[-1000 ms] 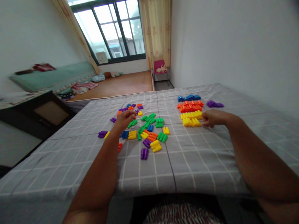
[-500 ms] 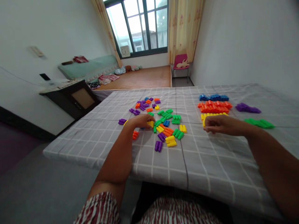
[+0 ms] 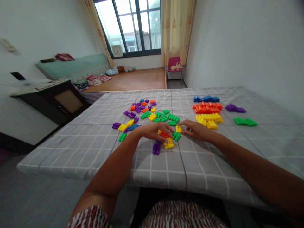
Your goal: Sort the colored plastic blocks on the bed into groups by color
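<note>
Small plastic pieces, each like two joined tubes, lie on the table in loose and sorted groups. My left hand point(image 3: 156, 131) reaches over the loose ones with thumb and fingers apart. Its thumb is at a yellow piece point(image 3: 169, 143), and an orange piece point(image 3: 163, 134) shows under its fingers. My right hand point(image 3: 196, 129) is low over the table, fingers spread, their tips beside another yellow piece point(image 3: 179, 129). A green piece point(image 3: 176, 136) lies between the hands. Nearer me is a purple piece point(image 3: 156, 149).
Sorted rows of blue point(image 3: 206, 99), orange point(image 3: 207, 108) and yellow pieces point(image 3: 209, 117) lie at the right. Purple point(image 3: 235, 108) and green pieces point(image 3: 245, 121) lie farther right. Several mixed pieces spread left. A checked cloth point(image 3: 152, 172) covers the table.
My right hand has moved left from the yellow row to the loose pieces. My left hand has shifted right and nearer me. More yellow pieces show at the row. The view has turned slightly right.
</note>
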A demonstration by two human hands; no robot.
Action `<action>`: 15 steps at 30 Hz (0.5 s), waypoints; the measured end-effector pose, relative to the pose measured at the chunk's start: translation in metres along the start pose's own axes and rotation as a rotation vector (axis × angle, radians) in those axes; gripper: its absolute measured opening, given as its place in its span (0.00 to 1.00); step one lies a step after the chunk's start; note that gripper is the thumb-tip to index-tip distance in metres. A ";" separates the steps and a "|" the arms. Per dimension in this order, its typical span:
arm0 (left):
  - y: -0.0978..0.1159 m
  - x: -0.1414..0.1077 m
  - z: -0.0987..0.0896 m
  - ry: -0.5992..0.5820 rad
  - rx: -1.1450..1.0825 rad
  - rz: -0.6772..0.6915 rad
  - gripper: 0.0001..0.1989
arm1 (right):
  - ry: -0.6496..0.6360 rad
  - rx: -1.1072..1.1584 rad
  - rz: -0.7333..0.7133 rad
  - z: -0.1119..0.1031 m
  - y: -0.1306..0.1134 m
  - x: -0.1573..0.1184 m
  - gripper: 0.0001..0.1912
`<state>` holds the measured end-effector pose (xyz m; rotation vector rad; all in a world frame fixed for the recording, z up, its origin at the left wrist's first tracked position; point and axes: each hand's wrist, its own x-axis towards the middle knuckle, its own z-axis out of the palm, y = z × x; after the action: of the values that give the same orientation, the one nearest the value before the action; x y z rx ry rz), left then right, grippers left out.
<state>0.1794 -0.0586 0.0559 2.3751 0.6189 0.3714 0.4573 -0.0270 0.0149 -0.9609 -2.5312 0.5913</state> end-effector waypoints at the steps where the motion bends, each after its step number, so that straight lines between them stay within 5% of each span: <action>1: 0.007 0.004 0.004 -0.098 -0.001 0.042 0.13 | -0.002 0.011 -0.031 0.005 0.000 0.003 0.17; 3: 0.013 0.010 0.013 -0.199 0.093 0.092 0.12 | -0.004 0.025 -0.081 0.013 0.002 0.013 0.17; 6: 0.000 0.015 0.020 -0.146 0.300 0.045 0.11 | 0.037 0.017 -0.119 0.022 0.008 0.037 0.15; 12: -0.045 -0.004 0.000 0.365 0.665 -0.465 0.13 | 0.278 -0.006 -0.059 0.023 0.002 0.090 0.18; 15: -0.048 -0.019 -0.019 0.503 0.643 -0.525 0.14 | 0.207 -0.010 -0.300 0.025 -0.033 0.088 0.15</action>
<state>0.1399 -0.0259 0.0369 2.5593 1.7739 0.6009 0.3659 0.0050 0.0266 -0.5928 -2.4269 0.3695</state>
